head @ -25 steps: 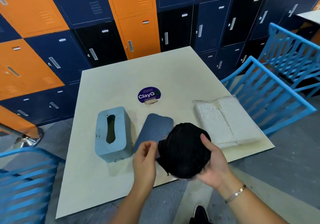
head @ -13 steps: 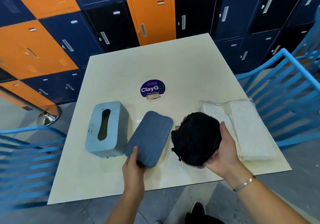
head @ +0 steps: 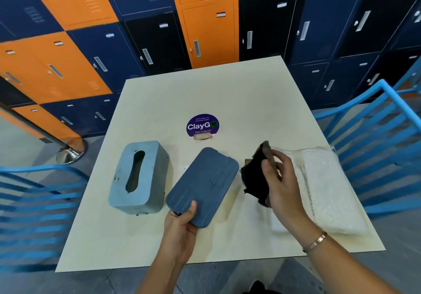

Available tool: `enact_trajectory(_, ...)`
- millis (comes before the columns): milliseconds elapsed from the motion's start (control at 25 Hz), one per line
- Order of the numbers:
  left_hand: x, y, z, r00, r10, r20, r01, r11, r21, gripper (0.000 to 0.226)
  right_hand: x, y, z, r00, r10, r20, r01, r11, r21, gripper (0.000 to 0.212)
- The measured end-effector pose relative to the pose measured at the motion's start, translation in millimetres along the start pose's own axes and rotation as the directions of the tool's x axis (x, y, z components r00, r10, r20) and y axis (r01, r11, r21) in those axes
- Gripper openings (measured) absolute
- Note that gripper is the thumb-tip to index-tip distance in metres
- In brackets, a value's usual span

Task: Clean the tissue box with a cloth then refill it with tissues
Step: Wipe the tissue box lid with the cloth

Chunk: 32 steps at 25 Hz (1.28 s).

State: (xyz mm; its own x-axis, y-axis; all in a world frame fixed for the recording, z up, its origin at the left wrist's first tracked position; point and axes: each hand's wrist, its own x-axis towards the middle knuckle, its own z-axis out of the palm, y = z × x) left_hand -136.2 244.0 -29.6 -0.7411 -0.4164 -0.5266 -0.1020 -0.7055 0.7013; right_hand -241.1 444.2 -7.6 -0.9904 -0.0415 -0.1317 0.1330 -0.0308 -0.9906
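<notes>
Orange and navy lockers [head: 205, 32] stand behind the pale surface [head: 227, 93], and on it the light blue tissue box [head: 139, 177] rests with its slot facing up. Nothing touches it.

Just to the right of the tissue box is the dark blue panel [head: 202, 184], which I judge to be the removable base of the box. 1 second ago the left hand [head: 180, 230] was at the cloth, and half a second ago it was only arriving at the near end of the panel. Now it grips that end, thumb on top and fingers below. The near end looks raised, but I cannot tell if the far end still touches the surface.

Further right of the tissue box, beyond the panel, the right hand [head: 282, 184] holds the black cloth [head: 252, 175]. Before, the cloth was cupped like a round ball; now it is bunched tighter in the curled fingers, with the back of the hand toward the camera. The pack of tissues [head: 323, 186] lies farthest to the right of the tissue box, still wrapped.

So the 2 hands have divided the work: 1 steadies the panel and the other brings the cloth. In my judgement the wiping starts with the panel, and the refill is still far off.
</notes>
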Motion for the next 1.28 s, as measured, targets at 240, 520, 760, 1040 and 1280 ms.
enact_trajectory(240, -18, 16, 25, 0.995, -0.001, 0.101, 0.006, 0.999, -0.050, 0.052, 33, 0, 6, 0.932, -0.342, 0.121, 0.348, 0.746, -0.568, 0.033)
enact_trajectory(520, -16, 40, 39, 0.992, -0.030, 0.121, 0.048, 0.987, -0.151, 0.049, -11, 0, 22, 0.752, -0.553, 0.358, 0.633, 0.456, -0.626, 0.024)
enact_trajectory(760, -27, 65, 33, 0.974, -0.095, 0.207, 0.123, 0.984, -0.128, 0.057, -32, -29, 37, 0.658, -0.653, 0.375, 0.687, 0.315, -0.655, 0.021)
enact_trajectory(1040, -38, 97, 13, 0.938, -0.170, 0.303, 0.207, 0.974, -0.096, 0.055, -57, -52, 63, 0.638, -0.605, 0.476, 0.699, 0.195, -0.688, 0.018)
enact_trajectory(1280, -41, 117, 1, 0.904, -0.225, 0.363, 0.263, 0.963, -0.059, 0.056, -66, -68, 75, 0.660, -0.565, 0.496, 0.676, 0.158, -0.720, 0.017)
